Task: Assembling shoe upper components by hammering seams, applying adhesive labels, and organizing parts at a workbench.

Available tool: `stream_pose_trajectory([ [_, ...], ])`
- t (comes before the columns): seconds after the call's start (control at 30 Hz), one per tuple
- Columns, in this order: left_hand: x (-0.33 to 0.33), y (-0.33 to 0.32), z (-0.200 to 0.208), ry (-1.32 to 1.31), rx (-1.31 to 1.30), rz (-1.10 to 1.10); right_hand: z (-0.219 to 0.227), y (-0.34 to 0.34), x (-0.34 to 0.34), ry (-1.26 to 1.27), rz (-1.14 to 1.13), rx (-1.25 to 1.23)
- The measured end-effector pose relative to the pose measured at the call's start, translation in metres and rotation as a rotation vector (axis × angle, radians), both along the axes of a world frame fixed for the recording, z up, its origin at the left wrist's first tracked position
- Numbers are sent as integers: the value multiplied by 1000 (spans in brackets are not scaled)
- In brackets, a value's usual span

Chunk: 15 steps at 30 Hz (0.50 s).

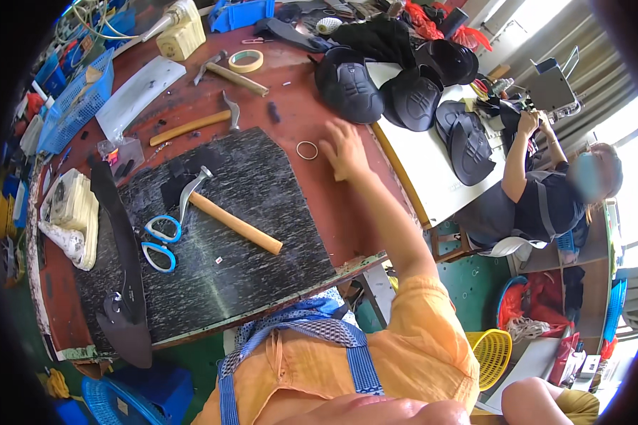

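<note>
My right hand (344, 150) is stretched out over the red tabletop (344, 205), fingers spread, with nothing in it. Just left of its fingertips lies a thin pale ring (307, 150). Beyond it, black shoe uppers (352, 86) sit at the table's right edge. My left hand is out of view. On the black speckled slab (262, 297) rest a wooden-handled hammer (235, 223) and blue-handled scissors (160, 244), the hammer head covering part of the scissors. A long dark strip-like piece (129, 255) lies along the slab's left side.
Two more hammers (191, 128) (235, 78) and a tape roll (246, 61) lie at the back. A blue basket (78, 103) stands far left, a shoe-shaped block (71, 219) nearer. To the right, a co-worker (546, 198) sits at a white table (404, 166).
</note>
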State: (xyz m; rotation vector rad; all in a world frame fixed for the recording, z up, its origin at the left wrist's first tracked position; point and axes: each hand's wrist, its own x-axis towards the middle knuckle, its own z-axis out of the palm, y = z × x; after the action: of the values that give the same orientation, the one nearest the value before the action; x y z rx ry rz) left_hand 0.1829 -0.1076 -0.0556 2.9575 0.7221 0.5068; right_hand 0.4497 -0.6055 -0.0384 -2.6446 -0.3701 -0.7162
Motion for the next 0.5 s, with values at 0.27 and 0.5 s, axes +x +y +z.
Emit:
stream_pose_trajectory([
  [0.27, 36, 139, -33, 104, 31, 17, -28, 55, -4, 36, 131, -54],
  [0.5, 5, 244, -111, 255, -163, -61, -3, 83, -20, 39, 150, 17],
])
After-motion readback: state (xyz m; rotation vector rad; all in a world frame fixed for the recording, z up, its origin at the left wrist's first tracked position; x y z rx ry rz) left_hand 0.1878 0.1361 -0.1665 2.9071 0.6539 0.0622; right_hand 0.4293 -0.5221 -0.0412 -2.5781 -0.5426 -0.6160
